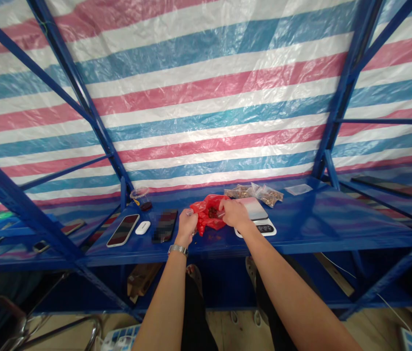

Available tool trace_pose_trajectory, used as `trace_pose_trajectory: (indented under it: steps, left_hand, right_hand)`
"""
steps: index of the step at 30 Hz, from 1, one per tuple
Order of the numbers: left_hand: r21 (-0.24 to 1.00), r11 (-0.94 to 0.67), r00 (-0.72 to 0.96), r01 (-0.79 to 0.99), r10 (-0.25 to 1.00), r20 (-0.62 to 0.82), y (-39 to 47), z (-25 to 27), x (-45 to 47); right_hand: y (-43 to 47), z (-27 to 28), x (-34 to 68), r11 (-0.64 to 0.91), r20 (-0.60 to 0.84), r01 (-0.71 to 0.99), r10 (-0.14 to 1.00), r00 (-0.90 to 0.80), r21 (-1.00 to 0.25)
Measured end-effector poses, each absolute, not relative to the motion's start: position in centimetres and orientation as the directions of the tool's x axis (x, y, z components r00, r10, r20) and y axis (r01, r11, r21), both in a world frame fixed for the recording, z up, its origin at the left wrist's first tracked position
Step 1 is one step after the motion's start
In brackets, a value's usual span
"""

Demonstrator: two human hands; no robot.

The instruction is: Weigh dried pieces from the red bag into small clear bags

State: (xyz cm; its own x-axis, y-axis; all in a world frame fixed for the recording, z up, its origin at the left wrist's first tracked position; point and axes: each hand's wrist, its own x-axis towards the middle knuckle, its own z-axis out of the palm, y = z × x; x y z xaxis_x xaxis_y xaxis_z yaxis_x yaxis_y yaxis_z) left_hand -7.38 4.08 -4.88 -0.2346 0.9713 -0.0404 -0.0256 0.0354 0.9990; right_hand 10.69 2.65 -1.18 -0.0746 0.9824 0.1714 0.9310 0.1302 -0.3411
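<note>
A crumpled red plastic bag [203, 220] lies on the blue shelf with its mouth turned up. Small dark brown pieces [212, 212] show inside it. My left hand [187, 225] is closed on the bag's left edge. At the right side of the opening, my right hand [235, 213] is also closed on the bag, its fingertips by the brown pieces. Something pale and shiny shows at those fingertips, too small to name. Right beside and partly behind my right hand sits a white digital scale [266, 228] with a flat silvery plate.
Clear bags of brown pieces [269, 195] lie behind the scale, and a flat clear bag [298, 189] farther right. On the left are a plastic cup [140, 199], a phone [123, 230], a white earbud case [142, 227] and a dark phone-like slab [169, 224]. Blue posts [332, 131] flank the shelf.
</note>
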Motion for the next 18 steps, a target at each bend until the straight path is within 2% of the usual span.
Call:
trace_pose_trajectory:
  steps: [8, 11, 15, 18]
  left_hand:
    - [0.998, 0.042, -0.132, -0.054, 0.990, -0.049, 3.6, -4.4, -6.6]
    - [0.994, 0.063, -0.122, -0.089, 0.990, -0.073, 3.7, -4.3, -6.5]
    - [0.995, 0.044, -0.183, -0.093, 0.981, -0.061, 4.1, -4.3, -6.8]
    - [0.999, 0.005, -0.276, -0.041, 0.961, -0.016, 4.0, -4.2, -7.4]
  right_hand:
    - [3.0, -2.3, 9.4, 0.226, 0.209, 0.901, 0.965, -0.156, -0.370]
    - [3.1, -2.5, 9.2, 0.228, 0.183, 0.870, 0.970, -0.163, -0.438]
    - [3.5, -2.5, 9.4, 0.172, 0.157, 0.801, 0.983, -0.099, -0.574]
    - [3.6, -2.2, 10.0, 0.143, 0.158, 0.795, 0.986, -0.060, -0.590]
